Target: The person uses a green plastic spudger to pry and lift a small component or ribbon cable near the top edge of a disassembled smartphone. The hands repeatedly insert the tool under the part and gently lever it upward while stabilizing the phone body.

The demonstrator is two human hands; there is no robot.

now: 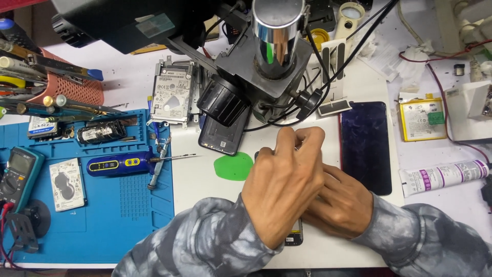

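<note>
A salmon-pink perforated basket [77, 88] is seen at the upper left, filled with tweezers, screwdrivers and other slim tools whose handles stick out sideways. Beside it, a blue ribbed work mat [128, 215] carries a teal multimeter [15, 174], a small silver hard drive [66, 183] with a pale label, a black cylinder-shaped part [101, 133] and a blue electric screwdriver [120, 164] with yellow buttons.

A second bare hard drive [172, 97] with a white printed label lies on the white surface [205, 190], next to a dark phone back cover [221, 138]. A flat green plastic pick [234, 166] rests just left of the hands. To the right are a glossy dark phone screen [365, 146] with a red edge, a yellow-framed flat battery [422, 119] bearing a green sticker, and a white glue tube [445, 177] with purple marks.

The left hand [282, 190] is laid over the right hand [341, 205], fingers pinched together near the top; what is pinched cannot be told. The right hand's grip is hidden. A small dark phone [293, 237] lies beneath both hands, only its lower end showing.
</note>
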